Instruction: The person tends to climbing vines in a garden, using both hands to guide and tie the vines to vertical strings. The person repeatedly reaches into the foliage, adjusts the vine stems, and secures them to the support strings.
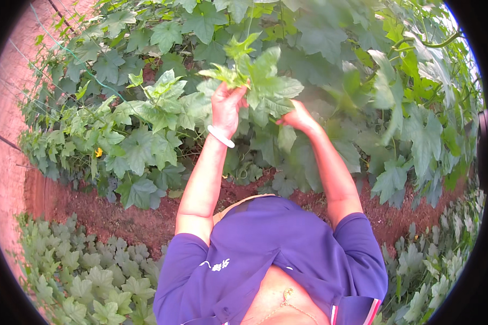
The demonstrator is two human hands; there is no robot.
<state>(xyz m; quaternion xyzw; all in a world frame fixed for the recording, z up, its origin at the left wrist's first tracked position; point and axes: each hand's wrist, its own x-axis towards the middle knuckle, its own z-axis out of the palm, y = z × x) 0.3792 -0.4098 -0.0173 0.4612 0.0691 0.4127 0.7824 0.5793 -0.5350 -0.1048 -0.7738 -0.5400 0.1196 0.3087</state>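
My left hand (227, 106) is raised in front of me, wearing a white bangle (221, 136) at the wrist. Its thumb and fingers pinch the pale young tip of a vine shoot (238, 75) just below the small leaves. Broad lobed leaves (274, 89) of the same vine hang to the right of that grip, slightly blurred. My right hand (299, 118) reaches in behind and below these leaves. A leaf edge covers part of its fingers, so what they hold, if anything, cannot be made out.
Dense climbing vines with lobed leaves (138, 148) fill the space ahead. A green string (93, 77) runs through them at left, near a yellow flower (99, 152). Reddish bare soil (118, 215) separates them from another leafy row (101, 284). A thick stem (439, 44) arches at upper right.
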